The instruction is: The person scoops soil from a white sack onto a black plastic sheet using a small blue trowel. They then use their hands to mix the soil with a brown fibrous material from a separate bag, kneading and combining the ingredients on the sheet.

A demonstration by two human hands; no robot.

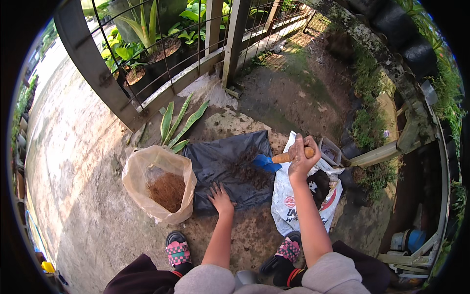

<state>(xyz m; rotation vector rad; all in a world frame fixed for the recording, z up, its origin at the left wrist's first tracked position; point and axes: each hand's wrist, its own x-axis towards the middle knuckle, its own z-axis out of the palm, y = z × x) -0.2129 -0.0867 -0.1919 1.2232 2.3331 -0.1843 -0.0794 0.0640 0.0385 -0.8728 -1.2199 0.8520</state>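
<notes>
My right hand (303, 156) grips the wooden handle of a hand trowel (284, 158). Its blue blade touches a heap of dark soil (249, 171) on a black plastic sheet (209, 161) spread over the ground. My left hand (221, 199) rests palm down on the sheet's near edge, fingers apart, holding nothing. Left of the sheet stands an open translucent plastic bag (137, 191) with brown coir-like fibre (167, 191) inside. Under my right forearm lies a white printed sack (282, 205), its mouth showing dark soil (320, 185).
Variegated snake plant leaves (180, 125) lie behind the fibre bag. A clear plastic container (329, 151) sits beyond the white sack. A wooden fence with wire mesh (233, 44) borders potted plants (161, 55). At right are a wooden rail (378, 154) and low plants (371, 125).
</notes>
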